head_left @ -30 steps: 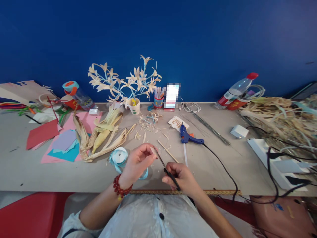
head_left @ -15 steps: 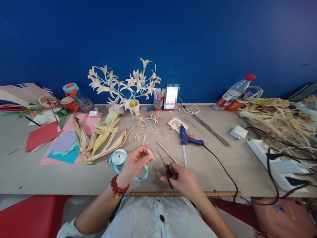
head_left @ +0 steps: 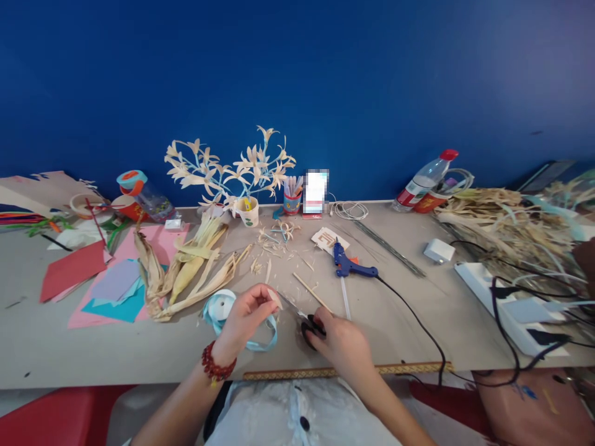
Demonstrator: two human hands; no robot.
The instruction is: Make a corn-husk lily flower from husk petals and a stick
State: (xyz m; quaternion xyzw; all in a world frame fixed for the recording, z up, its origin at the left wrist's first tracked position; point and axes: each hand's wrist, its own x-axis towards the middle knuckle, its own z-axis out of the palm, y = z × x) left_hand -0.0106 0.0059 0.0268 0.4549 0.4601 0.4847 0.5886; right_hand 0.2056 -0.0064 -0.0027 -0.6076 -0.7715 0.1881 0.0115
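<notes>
My left hand [head_left: 245, 316] pinches a small pale piece of corn husk [head_left: 274, 299] between thumb and fingertips, just above the table. A red bead bracelet [head_left: 212, 368] circles that wrist. My right hand [head_left: 341, 342] grips black-handled scissors [head_left: 304, 317], whose blades point left toward the husk piece and lie low over the table. A roll of light blue ribbon [head_left: 222, 306] sits under my left hand. A thin wooden stick [head_left: 312, 293] lies just beyond the scissors.
Corn husks [head_left: 190, 269] lie on coloured paper [head_left: 116, 282] at left. A blue glue gun [head_left: 348, 266] with black cord rests mid-table. A husk-flower arrangement [head_left: 232, 170] stands in a cup at the back. A bottle [head_left: 423, 179], dried husk pile [head_left: 506, 223] and power strip [head_left: 506, 303] fill the right.
The scissors dropped from an upright tilt to lying low over the table, blades toward the husk piece. Both hands shifted slightly down and left, and the view tilted down.
</notes>
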